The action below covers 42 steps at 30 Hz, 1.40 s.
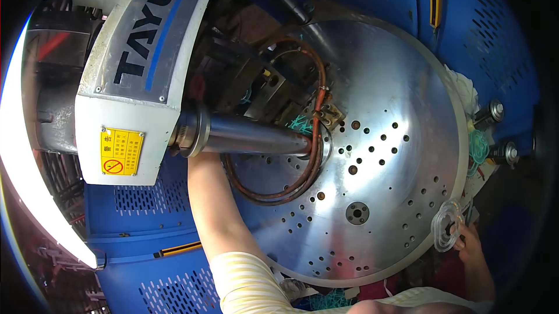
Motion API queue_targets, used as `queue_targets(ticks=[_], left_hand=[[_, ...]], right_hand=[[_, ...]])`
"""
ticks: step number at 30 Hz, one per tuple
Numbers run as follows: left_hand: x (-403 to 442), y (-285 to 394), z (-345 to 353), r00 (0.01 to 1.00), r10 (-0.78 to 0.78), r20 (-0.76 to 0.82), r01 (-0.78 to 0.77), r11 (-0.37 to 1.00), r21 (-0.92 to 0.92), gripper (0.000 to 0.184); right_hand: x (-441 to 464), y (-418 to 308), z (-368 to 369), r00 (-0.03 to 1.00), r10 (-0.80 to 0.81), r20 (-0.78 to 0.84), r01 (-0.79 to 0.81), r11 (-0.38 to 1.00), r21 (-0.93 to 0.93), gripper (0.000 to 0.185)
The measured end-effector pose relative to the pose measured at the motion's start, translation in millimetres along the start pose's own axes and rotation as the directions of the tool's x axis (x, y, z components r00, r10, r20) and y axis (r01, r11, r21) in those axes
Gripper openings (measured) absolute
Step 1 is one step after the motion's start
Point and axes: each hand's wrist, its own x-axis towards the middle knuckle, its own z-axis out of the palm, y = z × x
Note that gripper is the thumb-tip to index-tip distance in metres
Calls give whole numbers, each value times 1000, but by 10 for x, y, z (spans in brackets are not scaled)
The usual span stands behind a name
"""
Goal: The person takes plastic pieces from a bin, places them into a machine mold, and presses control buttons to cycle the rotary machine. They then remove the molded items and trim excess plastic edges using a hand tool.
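My left arm [218,209], in a striped sleeve, reaches up past the disc's edge and passes behind the shiny steel column [256,135]. The left hand is hidden behind the column and the white machine head, so its fingers do not show. At the disc's lower right edge, my right hand [467,243] grips a clear plastic oval piece [447,226] by its side. That piece has looped, ring-like outlines. The large round metal disc [402,186] is full of drilled holes. Brown hoses [317,157] loop around the column.
A white machine head [116,133] with a yellow warning label stands at left. Blue perforated panels [483,34] surround the disc. Two spray cans [489,113] and green strands [478,146] are at the right edge. More green strands [329,300] lie at the bottom and metal blocks [279,90] behind the column.
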Motion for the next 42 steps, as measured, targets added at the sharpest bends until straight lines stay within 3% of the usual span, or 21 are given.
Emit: queue_targets(ticks=[2,5,12,13,15,17,23,25,27,29,31,34,37,39,41,42], left_hand=[[-146,-56,-32,999,44,-3,-43,998,53,20],[-464,-57,-201,993,114,-3,-113,986,126,20],[-754,126,-279,960,279,2,-267,915,303,20],[-870,168,-291,954,301,-6,-283,902,326,21],[-1296,238,-367,938,344,-33,-308,876,370,21],[-2026,719,-322,974,81,-213,-28,970,240,25],[-4086,1323,-737,935,34,-353,12,992,128,26],[-4778,1568,-913,935,37,-353,41,977,210,25],[-5495,1866,-1079,945,-4,-328,103,953,286,26],[-6195,2058,-1289,952,-24,-304,142,917,373,26],[-6842,2302,-1375,929,-127,-347,246,914,323,25],[-7799,2426,-1665,849,-309,-428,462,827,320,25],[-8655,2385,-1956,766,-413,-493,605,721,338,25],[-9154,2279,-2145,705,-440,-557,660,695,287,23],[-9704,2126,-2459,718,-419,-555,696,410,590,23],[-9798,2204,-2528,648,-497,-578,737,218,640,23]], right_hand=[[32,-91,256,987,-64,-147,60,998,-30,24],[118,-115,272,983,-82,-163,76,996,-46,22],[142,-166,234,998,-34,44,37,998,-59,26],[124,-159,261,998,-60,-23,59,997,-41,27],[104,-196,250,999,-50,-5,49,998,-30,29],[192,-158,33,1000,-1,21,2,999,-38,31],[335,-271,130,929,2,371,93,967,-239,28],[417,-203,-18,881,112,459,47,946,-321,28],[231,-58,77,888,47,457,127,931,-341,30],[189,113,-123,802,135,582,124,915,-383,33],[-94,355,-205,837,150,526,104,901,-422,34],[-403,690,-520,798,174,576,81,917,-390,34],[-632,907,-830,786,246,567,18,908,-419,33],[-783,996,-921,825,203,527,55,900,-433,31],[-786,1032,-1142,835,212,508,62,881,-469,31],[-849,1051,-1142,839,207,503,67,879,-473,32]])
